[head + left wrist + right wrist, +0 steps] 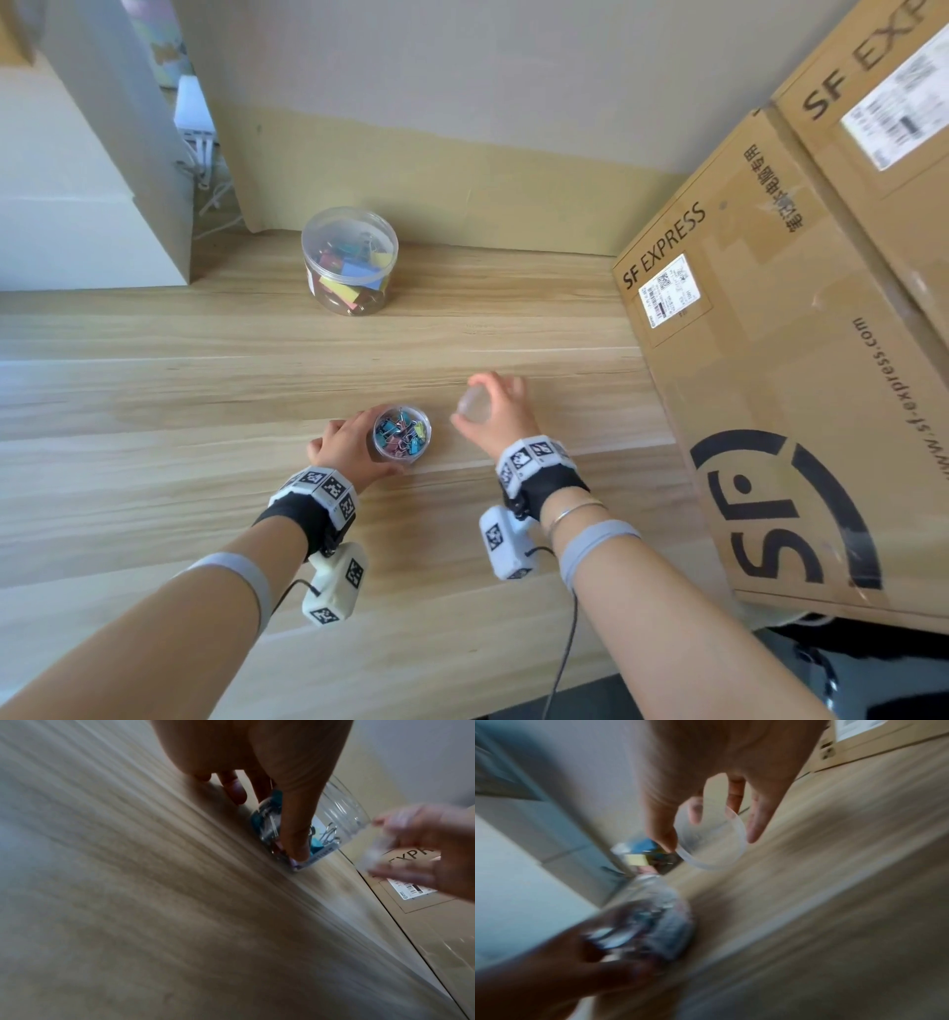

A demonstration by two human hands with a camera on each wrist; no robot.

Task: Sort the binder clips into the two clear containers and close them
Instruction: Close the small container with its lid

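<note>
Right now the left hand is wrapped around the side of a small clear round plastic container, fingers and thumb curled against its smooth wall, steadying it upright on the worktop. Its mouth is open, and it is packed with small binder clips in blue, pink and green with thin silver wire handles. From the left wrist view the thumb runs down the ribbed transparent wall to the base.

Just to the right, apart from the container, the right hand pinches a small round translucent plastic lid between thumb and fingertips, holding it tilted above the worktop; the right wrist view shows it as a shallow frosted disc with a short rim, though blurred.

Farther back on the pale wood-grain worktop stands a larger clear cylindrical plastic container with its lid on, holding bigger clips in yellow, blue and pink. Large brown cardboard boxes printed "SF EXPRESS" with white shipping labels sit along the right edge. A white box-like block stands at the far left.
</note>
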